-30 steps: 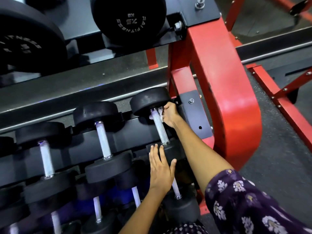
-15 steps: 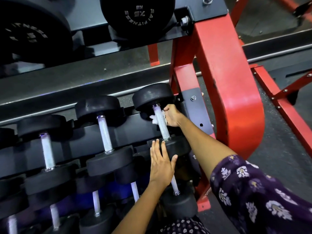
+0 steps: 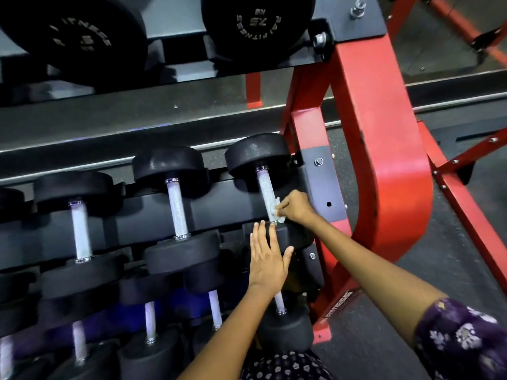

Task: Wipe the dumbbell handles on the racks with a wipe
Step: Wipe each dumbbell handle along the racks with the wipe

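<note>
- the dumbbell handle [image 3: 266,192] of the rightmost dumbbell is sitting on the middle tier of the rack, just beside the red frame [image 3: 384,149].
- the right hand [image 3: 295,207] is pinching a white wipe [image 3: 277,212] against the handle's lower end.
- the left hand [image 3: 267,257] is lying flat, fingers straight, pressing on that dumbbell's near head [image 3: 297,235].
- the neighbouring dumbbell [image 3: 177,209] is sitting to the left.

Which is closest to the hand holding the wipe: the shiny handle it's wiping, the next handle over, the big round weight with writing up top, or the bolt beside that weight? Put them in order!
From the right hand, in the head view:
1. The handle being wiped, touching the wipe.
2. The neighbouring handle, to the left on the same shelf.
3. The bolt and the lettered weight, both on the top shelf: too close to call.
</note>
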